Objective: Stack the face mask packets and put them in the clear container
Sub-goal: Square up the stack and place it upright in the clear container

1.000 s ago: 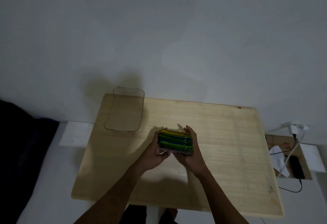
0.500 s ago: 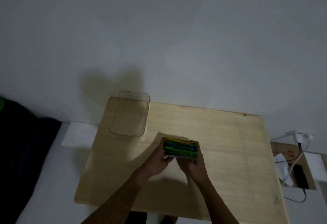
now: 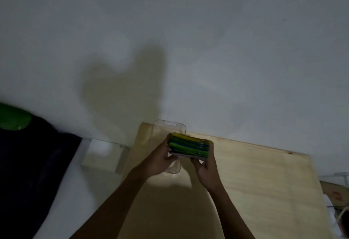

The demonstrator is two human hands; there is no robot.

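Observation:
A stack of face mask packets, yellow on top with green and blue edges below, is held between both hands. My left hand grips its left end and my right hand grips its right end. The stack hangs over the clear container, which stands at the far left corner of the wooden table. Only the container's far rim and its near edge show around the stack and hands.
A white wall rises behind the table. A dark shape with a green object lies at the left. A low white shelf sits beside the table's left edge. A cardboard box with cables is at the right.
Both hands have carried the stack from the table's middle to the far left, so it now hangs over the container. The camera view has shifted left and closer.

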